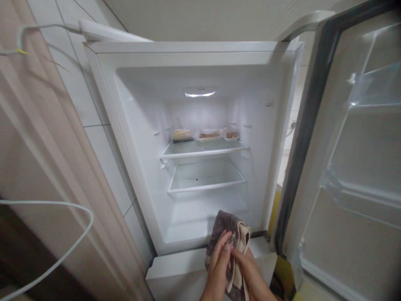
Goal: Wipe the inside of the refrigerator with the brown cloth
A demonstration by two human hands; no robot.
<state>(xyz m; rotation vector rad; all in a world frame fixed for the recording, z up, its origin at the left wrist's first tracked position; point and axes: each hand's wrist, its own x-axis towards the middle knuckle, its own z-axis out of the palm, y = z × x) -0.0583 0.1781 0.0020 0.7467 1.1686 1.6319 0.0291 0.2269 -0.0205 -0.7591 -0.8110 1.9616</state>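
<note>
We find our left hand [219, 261] and right hand [247, 267] raised together below the open fridge [131, 138], fingers [226, 247] pinching a folded cloth [224, 228]. Beyond, food containers [205, 134] sit on its upper shelf [203, 151].

Head-worn, looking forward and down from close above the right hand [250, 267], straight into the open fridge [200, 167] just beyond it.
</note>
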